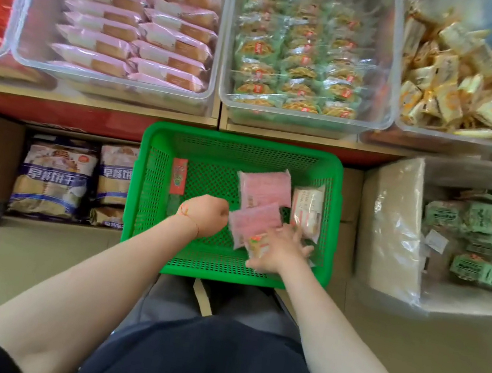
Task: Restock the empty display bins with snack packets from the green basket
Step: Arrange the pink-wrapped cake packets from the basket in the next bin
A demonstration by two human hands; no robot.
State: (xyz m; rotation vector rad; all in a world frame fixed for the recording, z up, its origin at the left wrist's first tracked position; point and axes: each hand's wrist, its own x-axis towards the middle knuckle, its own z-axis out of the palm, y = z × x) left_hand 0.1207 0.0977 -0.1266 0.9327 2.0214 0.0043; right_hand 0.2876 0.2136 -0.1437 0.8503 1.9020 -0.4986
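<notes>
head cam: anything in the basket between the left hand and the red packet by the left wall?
Nothing solid. In the head view, only bare green mesh shows between the left hand and the red packet inside the green basket. The pink packets lie on the hand's other side.

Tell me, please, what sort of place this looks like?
Probably a snack shop aisle: clear bins of wrapped snacks on shelving, cartons of biscuit bags below, and a green basket for restocking.

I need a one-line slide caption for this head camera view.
Both hands reach into the green basket for pink packets, below stocked bins.
</notes>
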